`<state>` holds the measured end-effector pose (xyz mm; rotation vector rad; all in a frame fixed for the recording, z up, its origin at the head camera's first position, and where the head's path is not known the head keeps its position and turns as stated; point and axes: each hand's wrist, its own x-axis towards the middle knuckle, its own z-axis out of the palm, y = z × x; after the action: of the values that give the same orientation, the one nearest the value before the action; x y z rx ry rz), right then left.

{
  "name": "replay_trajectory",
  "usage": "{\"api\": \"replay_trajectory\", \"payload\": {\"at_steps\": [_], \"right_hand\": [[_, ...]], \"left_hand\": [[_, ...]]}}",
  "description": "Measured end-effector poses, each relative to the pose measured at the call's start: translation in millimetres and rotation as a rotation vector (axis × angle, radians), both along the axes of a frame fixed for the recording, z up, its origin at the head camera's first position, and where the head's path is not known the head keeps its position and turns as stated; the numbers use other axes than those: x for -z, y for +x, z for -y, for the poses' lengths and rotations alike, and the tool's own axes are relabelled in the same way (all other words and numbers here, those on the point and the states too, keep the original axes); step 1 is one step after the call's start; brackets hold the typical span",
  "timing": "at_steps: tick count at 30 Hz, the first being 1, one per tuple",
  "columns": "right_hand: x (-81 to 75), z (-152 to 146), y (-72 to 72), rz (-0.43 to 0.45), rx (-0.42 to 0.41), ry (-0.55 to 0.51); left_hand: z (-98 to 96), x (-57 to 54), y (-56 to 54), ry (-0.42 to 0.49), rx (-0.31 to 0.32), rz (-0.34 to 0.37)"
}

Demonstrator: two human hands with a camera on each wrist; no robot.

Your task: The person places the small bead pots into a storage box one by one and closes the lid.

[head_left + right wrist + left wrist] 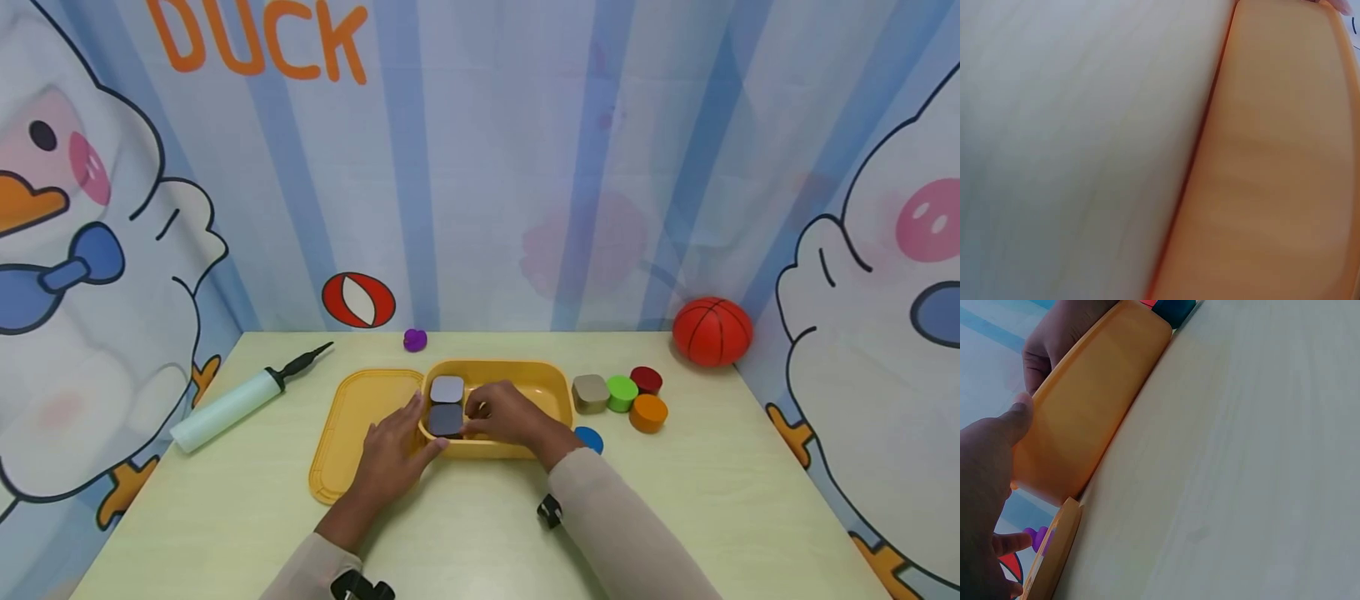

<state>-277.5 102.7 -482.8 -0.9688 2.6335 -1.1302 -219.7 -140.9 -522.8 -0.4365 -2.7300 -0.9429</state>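
A yellow plastic box (pixel 495 450) stands mid-table in the head view. Inside its left end sit two rounded-square pieces, a pale grey piece (pixel 447 389) behind a dark grey piece (pixel 446 420). My right hand (pixel 508 414) reaches into the box, fingers curled, fingertips right at the dark grey piece's right edge; I cannot tell whether they pinch it. My left hand (pixel 393 450) is spread at the box's left end. In the left wrist view its thumb (pixel 1019 412) touches the box's rim. A yellow lid (pixel 352 417) lies beside the box, partly under the left hand.
Right of the box are a beige piece (pixel 591 393) and green (pixel 622 392), dark red (pixel 647 381), orange (pixel 648 412) and blue (pixel 589 439) round pieces. A red ball (pixel 712 332) sits back right, a pale green pump (pixel 228 417) left, a small purple object (pixel 415 340) behind.
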Motion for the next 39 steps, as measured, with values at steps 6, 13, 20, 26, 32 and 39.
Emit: {"api": "replay_trajectory", "payload": {"at_steps": [6,13,20,26,32,39], "right_hand": [[-0.6,3,-0.7,0.006,0.038,0.032],[-2.7,3,-0.2,0.006,0.067,0.065],[-5.5,0,1.9,0.001,0.095,0.055],[-6.8,-14,3.4,-0.007,0.154,0.025],[-8.0,-31,2.2,-0.065,0.181,-0.023],[-15.5,-51,14.4,-0.121,0.163,-0.136]], "left_hand": [[-0.5,1.9,-1.4,-0.002,-0.004,0.004],[-0.7,1.6,-2.0,0.009,0.002,-0.004],[-0.1,1.7,-2.4,0.007,0.0,-0.01],[0.6,2.0,-2.1,0.001,-0.001,0.002],[0.6,2.2,-1.7,-0.005,-0.009,0.009],[0.5,2.1,-1.7,0.003,-0.007,0.011]]}}
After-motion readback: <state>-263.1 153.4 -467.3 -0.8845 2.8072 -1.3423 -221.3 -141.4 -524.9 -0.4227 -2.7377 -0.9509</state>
